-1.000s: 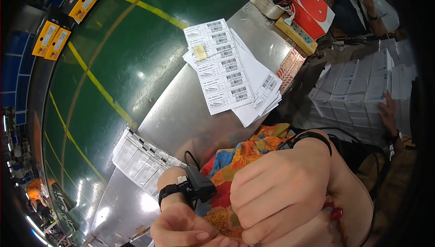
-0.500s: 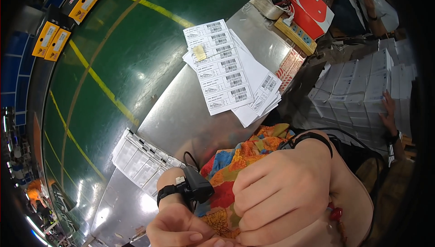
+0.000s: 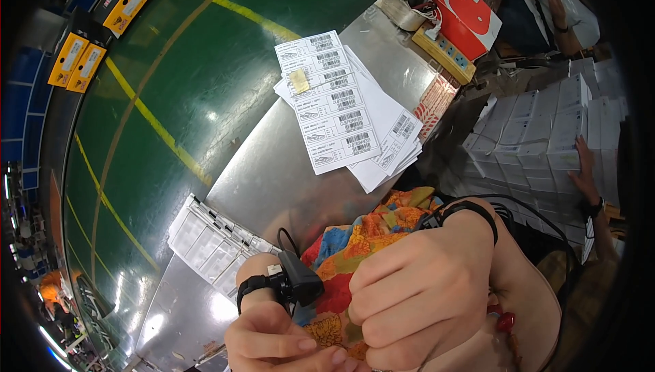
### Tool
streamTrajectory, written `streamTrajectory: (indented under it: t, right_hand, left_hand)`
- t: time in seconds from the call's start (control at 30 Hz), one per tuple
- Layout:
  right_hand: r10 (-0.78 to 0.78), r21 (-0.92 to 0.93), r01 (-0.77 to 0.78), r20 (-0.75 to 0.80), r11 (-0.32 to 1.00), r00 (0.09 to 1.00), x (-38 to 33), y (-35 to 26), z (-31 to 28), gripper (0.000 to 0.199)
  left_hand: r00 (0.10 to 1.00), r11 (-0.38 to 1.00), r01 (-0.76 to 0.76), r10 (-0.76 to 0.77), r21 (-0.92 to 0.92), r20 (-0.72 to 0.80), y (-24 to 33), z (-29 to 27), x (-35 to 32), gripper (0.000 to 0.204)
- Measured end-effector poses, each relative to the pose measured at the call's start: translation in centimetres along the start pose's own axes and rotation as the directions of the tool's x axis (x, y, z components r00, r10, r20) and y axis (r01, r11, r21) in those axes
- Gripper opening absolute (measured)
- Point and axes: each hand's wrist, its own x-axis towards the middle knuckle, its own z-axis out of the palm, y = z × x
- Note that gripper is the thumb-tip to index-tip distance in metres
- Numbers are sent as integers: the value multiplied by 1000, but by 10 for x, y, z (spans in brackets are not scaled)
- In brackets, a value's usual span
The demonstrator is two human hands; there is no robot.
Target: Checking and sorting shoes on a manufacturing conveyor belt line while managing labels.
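Note:
Close together at the bottom edge, in front of a flowered cloth (image 3: 334,283), are both hands. My left hand (image 3: 269,338) is curled, its fingertips pinched towards the right hand. My right hand (image 3: 416,290) forms a fist, back of the hand up. Whatever lies between their fingers is hidden or too small to name. Each wrist wears a black strap, and a small black device (image 3: 298,278) sits at the left one. Beyond the hands, sheets of barcode labels (image 3: 341,109) are spread on a metal table (image 3: 252,188), with a yellowish scrap (image 3: 299,80) on the top sheet.
White label sheets with clips (image 3: 215,242) lie left of my left wrist. A wooden power strip (image 3: 447,57) and a red box (image 3: 467,10) stand at the table's far end. Stacked white boxes (image 3: 532,126) rise at right, touched by another person's hand (image 3: 585,171).
Both hands stay close together and shift only slightly; the left fingers lift a little and move right. The sheets have not moved on the table.

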Motion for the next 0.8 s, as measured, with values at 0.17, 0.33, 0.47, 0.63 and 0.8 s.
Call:
streamTrajectory:
  t: [0.17, 0.33, 0.47, 0.63, 0.8]
  right_hand:
    - [-49, -46, 46, -62, 998, 997, -10, 3, 10, 8]
    - [145, 23, -146, 19, 989, 989, 0, -10, 3, 14]
    - [144, 7, -144, -58, 990, 988, -5, -10, 4, 15]
    - [133, -1, -133, -44, 991, 990, -5, -10, 2, 14]
    - [37, 8, -36, -113, 999, 993, -5, -5, 7, 11]
  left_hand:
    - [998, 996, 56, -55, -67, 27, 2, 0, 3, 19]
    - [881, 981, -88, 158, 174, -446, -2, 36, -13, 17]
    - [1000, 998, -10, 10, -66, -6, 5, -1, -5, 13]
    - [995, 996, -85, 87, -35, 50, 8, -10, -21, 11]
    - [937, 979, -204, 202, 23, -285, -10, 27, -3, 11]
